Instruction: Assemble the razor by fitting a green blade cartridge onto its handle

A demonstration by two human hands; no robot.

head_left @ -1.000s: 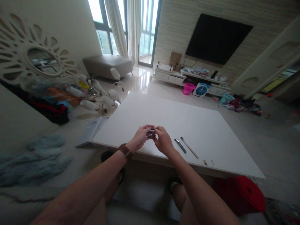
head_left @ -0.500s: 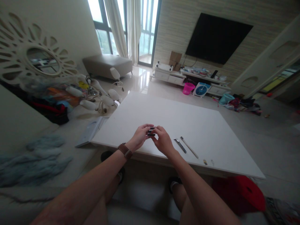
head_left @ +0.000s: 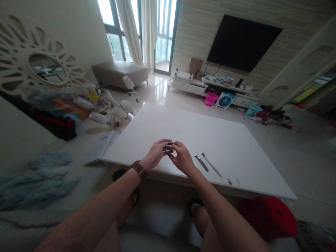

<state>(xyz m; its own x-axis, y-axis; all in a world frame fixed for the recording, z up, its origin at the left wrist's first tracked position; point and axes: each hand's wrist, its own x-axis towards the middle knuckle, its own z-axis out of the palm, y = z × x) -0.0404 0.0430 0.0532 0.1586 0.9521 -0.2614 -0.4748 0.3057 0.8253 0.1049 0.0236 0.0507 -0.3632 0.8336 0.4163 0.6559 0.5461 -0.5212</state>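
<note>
Between the fingertips of both hands is a small dark object (head_left: 169,147) with light stripes, too small and covered to name. My left hand (head_left: 157,152), with a brown watch (head_left: 140,169) at its wrist, is closed on the object's left side. From the right, my right hand (head_left: 181,156) pinches it with thumb and fingers. Both hands are just above the near part of the white table (head_left: 194,129). To the right of my right hand lie a dark pen (head_left: 201,163) and a pale, thin toothbrush-like stick (head_left: 212,165).
Near the table's front edge are a small yellowish piece (head_left: 229,181) and a small clear piece (head_left: 237,181). A red roll (head_left: 275,217) stands below the right corner. Lamp arms with white shades (head_left: 119,112) sit on the floor beyond the left edge.
The fingers have shifted slightly on the small object, and more of its light stripes show between them. The things on the table have stayed put.
</note>
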